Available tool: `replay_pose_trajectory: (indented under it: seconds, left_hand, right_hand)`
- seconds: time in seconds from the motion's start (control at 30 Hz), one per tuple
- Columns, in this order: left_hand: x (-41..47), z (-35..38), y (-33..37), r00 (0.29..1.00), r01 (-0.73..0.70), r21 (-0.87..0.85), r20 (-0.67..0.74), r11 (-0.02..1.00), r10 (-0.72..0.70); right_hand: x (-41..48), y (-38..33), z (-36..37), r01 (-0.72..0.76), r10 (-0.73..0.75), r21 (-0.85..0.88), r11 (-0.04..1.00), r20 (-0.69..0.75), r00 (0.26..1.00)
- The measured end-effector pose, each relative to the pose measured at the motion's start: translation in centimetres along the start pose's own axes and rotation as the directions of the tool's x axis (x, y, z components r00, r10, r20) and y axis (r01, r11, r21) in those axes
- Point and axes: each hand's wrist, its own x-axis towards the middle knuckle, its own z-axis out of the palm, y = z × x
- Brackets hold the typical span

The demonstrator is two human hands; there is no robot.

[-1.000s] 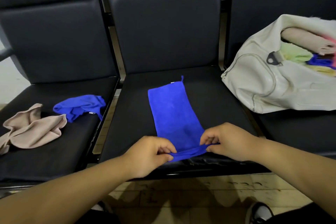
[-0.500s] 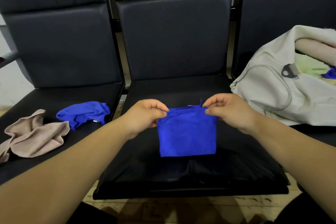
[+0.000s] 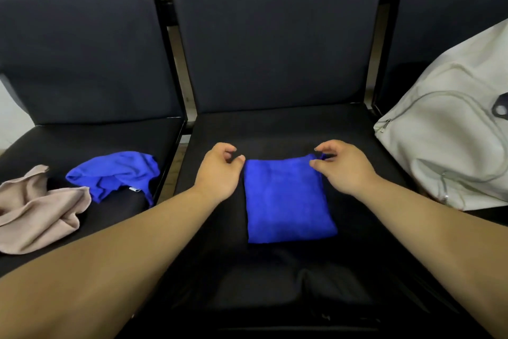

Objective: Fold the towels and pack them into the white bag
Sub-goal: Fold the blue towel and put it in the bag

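Black middle seat (image 3: 275, 297) seen from above. White bag (image 3: 439, 146) set on right seat. Folded blue towel (image 3: 286, 201) laid flat on middle seat. Beige towel (image 3: 38, 212) and crumpled blue towel (image 3: 115, 171) left on left seat (image 3: 82, 138). Left hand (image 3: 218, 171) and right hand (image 3: 343, 168) held apart at folded towel's far corners, fingers loosely curled, nothing gripped.

Open seat (image 3: 357, 129) between towel (image 3: 286, 201) and bag (image 3: 439, 146)

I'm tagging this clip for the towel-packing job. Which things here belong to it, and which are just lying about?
Belongs to the job:
folded blue towel
crumpled blue towel
beige towel
white bag
left hand
right hand

Just there:
black chairs, serving only as a surface
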Motion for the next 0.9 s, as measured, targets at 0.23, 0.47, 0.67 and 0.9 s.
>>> replay_pose_trajectory:
  seconds: [0.23,0.47,0.67,0.9]
  left_hand:
    - [-5.8,0.0,-1.3,0.841,-0.476,0.121,0.353,0.871,0.410]
    - [-9.4,-0.6,-3.0,0.754,-0.556,0.252,0.555,0.792,0.352]
    - [-11.3,-1.9,-3.4,0.734,-0.455,0.128,0.615,0.881,0.290]
    - [-11.6,-2.4,-2.5,0.817,-0.155,-0.157,0.534,0.975,0.216]
  right_hand:
    - [-4.3,-0.5,-1.8,0.319,-0.273,-0.089,0.944,0.336,0.901]
    - [-8.6,2.4,0.0,0.559,-0.334,-0.334,0.758,0.538,0.774]
    - [-10.6,2.0,-1.2,0.343,-0.233,-0.109,0.933,0.543,0.807]
    - [-10.3,0.2,-4.3,-0.179,0.017,0.209,0.961,0.604,0.797]
